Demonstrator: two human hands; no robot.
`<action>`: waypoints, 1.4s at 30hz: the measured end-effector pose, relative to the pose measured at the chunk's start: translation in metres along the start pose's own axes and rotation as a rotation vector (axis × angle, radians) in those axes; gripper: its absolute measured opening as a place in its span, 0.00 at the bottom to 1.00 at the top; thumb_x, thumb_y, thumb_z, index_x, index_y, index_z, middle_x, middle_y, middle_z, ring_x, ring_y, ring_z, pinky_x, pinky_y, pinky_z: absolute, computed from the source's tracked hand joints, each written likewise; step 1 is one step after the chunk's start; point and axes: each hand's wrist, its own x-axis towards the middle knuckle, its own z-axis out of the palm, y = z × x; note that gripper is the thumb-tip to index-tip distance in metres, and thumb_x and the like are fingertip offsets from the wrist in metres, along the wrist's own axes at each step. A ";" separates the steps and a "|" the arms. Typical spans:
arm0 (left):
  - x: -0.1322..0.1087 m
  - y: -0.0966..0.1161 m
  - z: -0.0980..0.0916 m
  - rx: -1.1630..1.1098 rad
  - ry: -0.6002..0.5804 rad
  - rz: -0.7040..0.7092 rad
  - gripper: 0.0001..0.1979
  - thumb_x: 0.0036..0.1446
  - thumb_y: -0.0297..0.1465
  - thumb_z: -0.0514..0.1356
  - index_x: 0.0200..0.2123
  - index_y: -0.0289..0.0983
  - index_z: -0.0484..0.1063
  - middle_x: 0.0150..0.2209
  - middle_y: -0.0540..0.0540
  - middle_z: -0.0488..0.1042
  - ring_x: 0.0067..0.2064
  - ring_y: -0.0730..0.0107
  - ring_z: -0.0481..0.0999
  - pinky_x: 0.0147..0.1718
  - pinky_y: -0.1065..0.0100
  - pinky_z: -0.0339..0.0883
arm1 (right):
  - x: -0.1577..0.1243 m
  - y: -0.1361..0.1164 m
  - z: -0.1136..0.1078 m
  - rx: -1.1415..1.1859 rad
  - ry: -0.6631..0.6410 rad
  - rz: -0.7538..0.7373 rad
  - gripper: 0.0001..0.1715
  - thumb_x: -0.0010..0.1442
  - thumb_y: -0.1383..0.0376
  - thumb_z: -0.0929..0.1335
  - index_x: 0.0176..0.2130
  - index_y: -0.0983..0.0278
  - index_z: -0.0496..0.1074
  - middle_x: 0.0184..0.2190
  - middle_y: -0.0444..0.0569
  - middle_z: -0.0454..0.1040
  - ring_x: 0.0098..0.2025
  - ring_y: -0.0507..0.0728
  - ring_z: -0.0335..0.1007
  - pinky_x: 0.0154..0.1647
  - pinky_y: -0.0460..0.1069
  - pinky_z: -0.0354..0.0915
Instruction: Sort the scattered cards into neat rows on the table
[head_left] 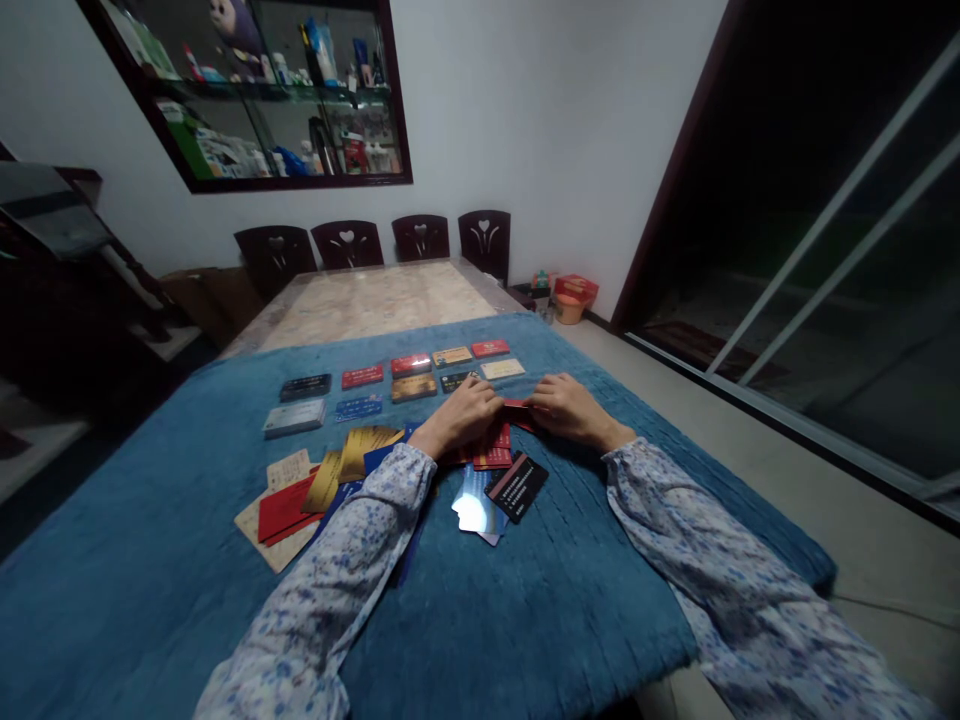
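My left hand [466, 408] and my right hand [568, 408] are close together over the blue cloth, their fingers closed on opposite ends of red cards [517, 404]. More red cards [493, 452] lie just below my left hand. Nearer to me are a black card [517, 487] and light blue cards [477, 500], one shining with glare. Beyond the hands stand small card stacks in two rows, among them a red stack [411, 365], a gold stack [413, 387] and a cream card [502, 369]. A black stack [460, 381] is partly hidden by my left hand.
Left of my left forearm lie gold cards [365, 452], red envelopes [287, 510] and beige papers [289, 468] on the blue cloth [150, 520]. A white stack [295, 417] and dark stack [306, 387] stand farther off. Several chairs [484, 240] line the table's far end.
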 end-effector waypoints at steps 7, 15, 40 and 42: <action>-0.002 -0.001 0.003 0.019 0.069 -0.101 0.12 0.66 0.25 0.55 0.49 0.36 0.74 0.44 0.39 0.78 0.48 0.58 0.73 0.48 0.58 0.61 | 0.000 -0.002 0.002 -0.015 0.099 0.050 0.13 0.67 0.68 0.65 0.37 0.63 0.80 0.33 0.52 0.80 0.38 0.57 0.68 0.40 0.52 0.55; -0.001 -0.001 0.009 -0.027 0.117 -0.153 0.21 0.60 0.21 0.55 0.56 0.35 0.71 0.44 0.39 0.77 0.49 0.55 0.72 0.48 0.56 0.63 | 0.002 -0.007 0.001 0.014 0.119 0.159 0.14 0.67 0.67 0.66 0.47 0.64 0.79 0.35 0.53 0.80 0.37 0.58 0.70 0.40 0.51 0.59; -0.005 0.011 0.003 -0.074 0.004 -0.321 0.24 0.61 0.27 0.56 0.61 0.36 0.63 0.51 0.36 0.72 0.53 0.53 0.69 0.49 0.55 0.63 | 0.003 -0.017 0.006 0.020 -0.029 0.278 0.26 0.66 0.69 0.64 0.62 0.63 0.68 0.48 0.57 0.81 0.47 0.61 0.74 0.46 0.53 0.59; -0.005 0.011 0.002 -0.080 -0.003 -0.330 0.24 0.60 0.27 0.55 0.60 0.36 0.63 0.51 0.36 0.71 0.53 0.53 0.69 0.49 0.55 0.64 | 0.003 -0.019 0.007 0.000 -0.029 0.285 0.25 0.67 0.69 0.63 0.62 0.63 0.68 0.49 0.58 0.80 0.47 0.61 0.73 0.46 0.53 0.58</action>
